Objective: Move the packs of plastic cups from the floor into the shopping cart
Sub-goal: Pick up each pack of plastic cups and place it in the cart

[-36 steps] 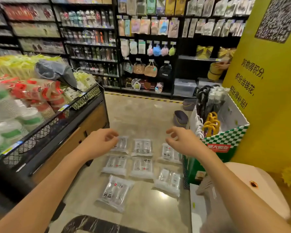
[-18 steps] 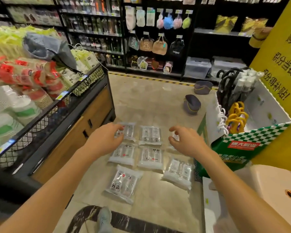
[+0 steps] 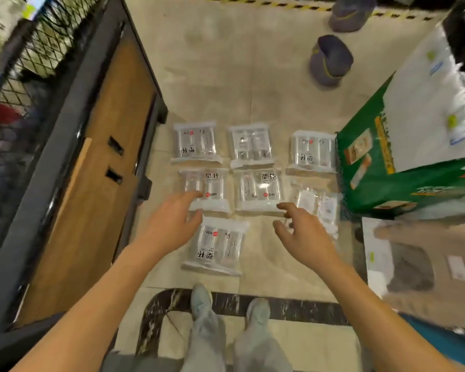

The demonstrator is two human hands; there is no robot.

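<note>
Several clear packs of plastic cups lie flat on the beige floor in rows. The nearest pack lies alone in front, between my two hands. My left hand hovers with relaxed fingers over the near edge of the middle-left pack and holds nothing. My right hand is spread open over the floor just right of the nearest pack, partly covering the right-hand pack. No shopping cart can be made out in this view.
A dark display stand with wood panels and a wire-mesh basket top runs along the left. A green and white cardboard bin stands at the right. Two grey caps lie further off on the floor. My feet stand on a dark marble strip.
The view has tilted down from the shelves to the floor. Both hands have dropped lower and closer to the packs, which now fill the middle of the frame.
</note>
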